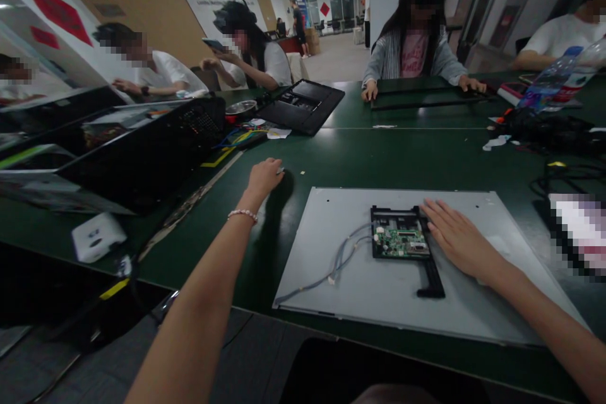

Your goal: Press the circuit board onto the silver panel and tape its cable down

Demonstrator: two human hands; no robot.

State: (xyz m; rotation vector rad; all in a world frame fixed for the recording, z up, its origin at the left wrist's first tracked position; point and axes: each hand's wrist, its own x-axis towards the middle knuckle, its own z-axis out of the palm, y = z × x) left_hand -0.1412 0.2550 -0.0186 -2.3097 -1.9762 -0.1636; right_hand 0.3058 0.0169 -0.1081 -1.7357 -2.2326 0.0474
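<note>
A grey metal panel point(360, 271) lies flat on the green table point(379, 158) in front of me. A green circuit board point(400, 241) in a black bracket sits on it, with thin wires point(338, 262) trailing off to the left. My right hand point(454, 237) rests flat and open on the panel, its fingers touching the board's right edge. My left hand point(264, 178) reaches out over the table beyond the panel's far left corner, fingers curled around a small pale object that I cannot make out. A bead bracelet point(242, 214) sits on the left wrist.
A black monitor shell point(142, 151) and a white box point(97, 237) lie at left. Coloured wires point(241, 137) and another black back cover point(303, 106) lie beyond. Black cables point(558, 132) and a plastic bottle point(558, 79) are at right. Several people sit around the table.
</note>
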